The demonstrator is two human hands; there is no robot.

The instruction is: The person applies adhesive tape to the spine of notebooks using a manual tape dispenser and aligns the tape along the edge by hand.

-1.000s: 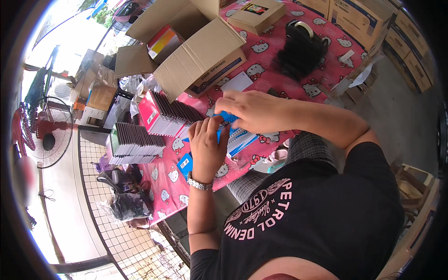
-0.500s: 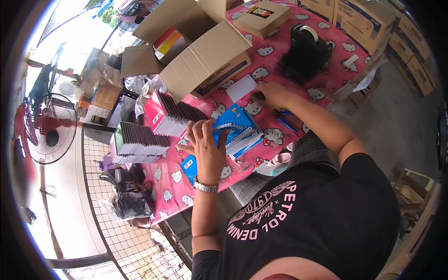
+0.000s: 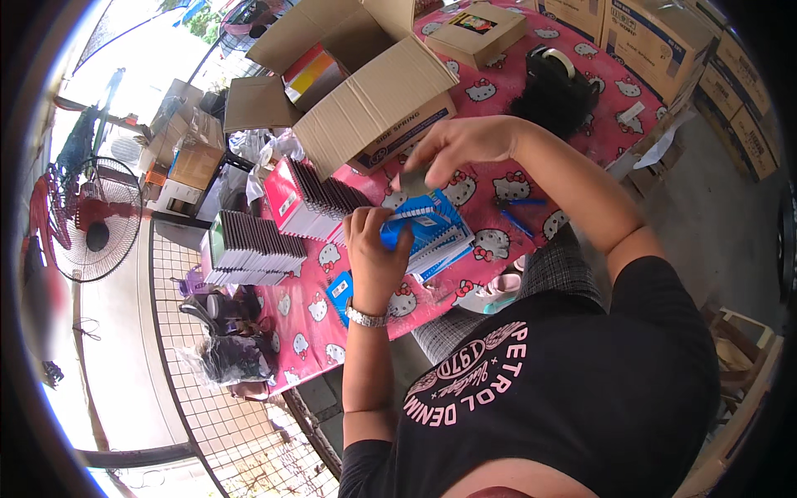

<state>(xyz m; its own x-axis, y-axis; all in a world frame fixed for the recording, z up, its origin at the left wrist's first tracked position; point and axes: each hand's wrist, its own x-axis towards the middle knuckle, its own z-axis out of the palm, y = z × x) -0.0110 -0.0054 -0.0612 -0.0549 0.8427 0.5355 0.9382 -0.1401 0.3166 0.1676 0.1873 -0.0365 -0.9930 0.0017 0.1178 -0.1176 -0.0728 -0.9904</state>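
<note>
Holding: left hand (image 3: 375, 249) grips the blue spiral notebook (image 3: 427, 228) by its near-left corner, fingers curled over the cover.
Right hand (image 3: 452, 149): raised above the notebook, fingertips pinched narrow on a small dark object; its kind cannot be told.
Location: notebook lies at the near edge of the pink tabletop (image 3: 531, 91).
Technique: steady the notebook flat; lower the pinched object squarely.

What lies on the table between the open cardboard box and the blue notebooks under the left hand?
In the head view, a fanned row of pink-covered notebooks stands between the open cardboard box and the blue notebooks that the left hand grips.
</note>
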